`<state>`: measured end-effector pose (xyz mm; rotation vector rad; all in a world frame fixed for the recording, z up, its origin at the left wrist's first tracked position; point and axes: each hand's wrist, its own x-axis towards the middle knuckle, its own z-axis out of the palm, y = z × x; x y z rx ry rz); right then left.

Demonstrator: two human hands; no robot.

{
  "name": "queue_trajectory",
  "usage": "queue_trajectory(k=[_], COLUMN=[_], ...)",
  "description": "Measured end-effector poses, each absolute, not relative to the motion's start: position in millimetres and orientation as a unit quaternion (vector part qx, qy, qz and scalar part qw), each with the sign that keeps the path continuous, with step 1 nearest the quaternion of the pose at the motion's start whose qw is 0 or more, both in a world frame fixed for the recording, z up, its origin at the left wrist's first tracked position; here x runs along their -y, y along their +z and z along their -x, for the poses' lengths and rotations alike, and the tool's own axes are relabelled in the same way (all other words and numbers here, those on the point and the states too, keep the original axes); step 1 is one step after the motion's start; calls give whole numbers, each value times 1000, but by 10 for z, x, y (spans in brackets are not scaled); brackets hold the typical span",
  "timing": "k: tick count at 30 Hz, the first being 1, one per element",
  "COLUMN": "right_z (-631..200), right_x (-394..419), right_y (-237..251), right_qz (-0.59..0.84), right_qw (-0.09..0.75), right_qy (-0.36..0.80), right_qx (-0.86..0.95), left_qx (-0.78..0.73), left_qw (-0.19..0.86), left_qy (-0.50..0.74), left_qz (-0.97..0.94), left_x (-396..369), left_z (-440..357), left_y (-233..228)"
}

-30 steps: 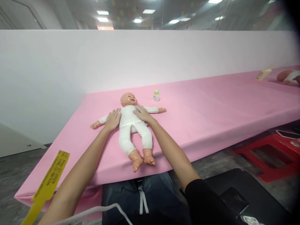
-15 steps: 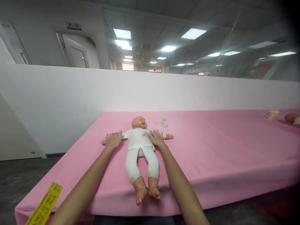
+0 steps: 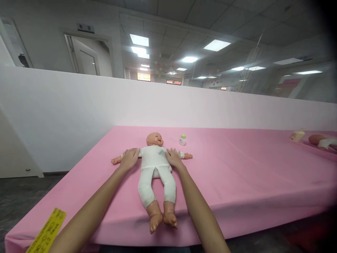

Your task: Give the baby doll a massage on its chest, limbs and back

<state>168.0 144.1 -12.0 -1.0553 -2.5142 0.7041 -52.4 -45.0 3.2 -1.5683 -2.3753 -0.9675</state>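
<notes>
A baby doll (image 3: pixel 156 156) in a white cloth suit lies on its back on the pink-covered table (image 3: pixel 231 168). Its head is toward the far side and its bare feet toward me. My left hand (image 3: pixel 130 159) rests over the doll's outstretched arm on the left, near the shoulder, with the fingers stretched out. On the other side, my right hand (image 3: pixel 173 157) lies across the upper arm by the chest, fingers extended and fairly flat. Both palms face down, hiding parts of the doll's sleeves. Beyond the right hand stands a small white bottle (image 3: pixel 182 140) with a green cap.
Far right, a cream-coloured bottle (image 3: pixel 297 135) stands beside a pink tray (image 3: pixel 316 149) where another doll (image 3: pixel 326 141) lies. A yellow printed strip (image 3: pixel 48 232) shows at the lower left. A white low wall (image 3: pixel 184 107) runs behind the table, with glass above it.
My left hand has slid inward along the doll's arm toward its shoulder. My right hand stays on the other upper arm. The camera view has shifted slightly.
</notes>
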Motion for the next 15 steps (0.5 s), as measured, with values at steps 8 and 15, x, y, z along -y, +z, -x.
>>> queue_trajectory(k=[8,15], right_z=[-1662,-1657], right_x=[-1411,-1424], right_y=[-140,-119], right_qz=[356,349], right_qw=[174,187], right_qy=[239,234], right_qx=[887,888], left_qx=[746,736], left_qw=[60,59], left_qy=[-343,-342], left_qz=[567,581], left_x=[306,273], left_z=[376,444], left_y=[-187,-215])
